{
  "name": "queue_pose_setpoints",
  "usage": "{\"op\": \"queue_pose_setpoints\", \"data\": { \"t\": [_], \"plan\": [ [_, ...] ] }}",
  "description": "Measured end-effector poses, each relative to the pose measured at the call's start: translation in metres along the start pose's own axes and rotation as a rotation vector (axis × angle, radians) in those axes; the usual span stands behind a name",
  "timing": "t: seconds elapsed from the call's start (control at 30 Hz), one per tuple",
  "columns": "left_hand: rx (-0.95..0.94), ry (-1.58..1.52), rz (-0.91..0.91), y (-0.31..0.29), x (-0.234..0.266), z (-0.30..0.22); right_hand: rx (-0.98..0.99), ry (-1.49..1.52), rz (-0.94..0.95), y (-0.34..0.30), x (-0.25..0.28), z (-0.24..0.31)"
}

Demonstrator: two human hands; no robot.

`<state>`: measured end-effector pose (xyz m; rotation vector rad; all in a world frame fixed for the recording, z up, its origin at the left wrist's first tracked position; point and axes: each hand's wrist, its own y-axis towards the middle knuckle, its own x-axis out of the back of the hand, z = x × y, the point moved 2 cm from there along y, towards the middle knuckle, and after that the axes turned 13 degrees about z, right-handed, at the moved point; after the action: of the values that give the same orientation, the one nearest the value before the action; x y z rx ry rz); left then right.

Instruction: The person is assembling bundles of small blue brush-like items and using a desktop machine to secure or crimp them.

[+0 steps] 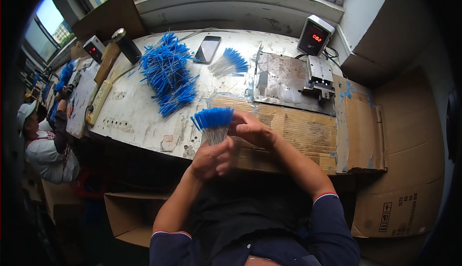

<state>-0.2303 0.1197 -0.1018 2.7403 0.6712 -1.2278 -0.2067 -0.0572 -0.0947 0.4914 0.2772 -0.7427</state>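
My left hand (211, 159) is closed around the lower ends of a fanned bundle of blue-tipped thin metal wires (214, 119), with the blue ends pointing up and away from me. Close against the right side of the bundle, my right hand (254, 130) is half cupped, its fingers reaching toward the blue tips; some fingertips are hidden. Beyond them lies a big tangled heap of blue-tipped wires (168, 71) on the worktable. A smaller fanned bunch of the same wires (232, 63) rests to its right.
A phone (208, 49) lies between heap and bunch. Right of them are a metal plate (279, 80), a small metal fixture (319, 77) and a digital display box (315, 36). Cardboard (298, 126) covers the near edge. A power strip (99, 103) and another person (48, 153) are left.
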Motion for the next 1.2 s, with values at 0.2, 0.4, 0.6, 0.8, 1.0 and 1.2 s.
{"op": "queue_pose_setpoints", "data": {
  "t": [0.2,0.4,0.6,0.8,1.0,1.2],
  "plan": [
    [0.096,-0.259,0.302,0.03,-0.012,0.027,-0.126,0.416,-0.053,-0.001,-0.015,0.013],
    [0.132,-0.292,0.309,0.038,-0.01,0.032,-0.088,0.346,-0.181,-0.011,-0.012,0.019],
    [0.006,0.302,-0.196,0.034,-0.011,0.011,-0.048,0.187,-0.386,-0.01,-0.009,0.011],
    [-0.073,1.362,-0.749,0.029,-0.018,0.003,0.021,-0.072,-0.479,0.005,-0.019,-0.003],
    [-0.002,1.506,-0.831,-0.01,0.013,-0.015,0.149,-0.389,-0.292,0.002,-0.023,-0.007],
    [-0.288,1.535,-1.572,-0.181,0.043,-0.136,-0.078,-0.473,-0.355,0.0,-0.017,-0.006]
  ]
}}
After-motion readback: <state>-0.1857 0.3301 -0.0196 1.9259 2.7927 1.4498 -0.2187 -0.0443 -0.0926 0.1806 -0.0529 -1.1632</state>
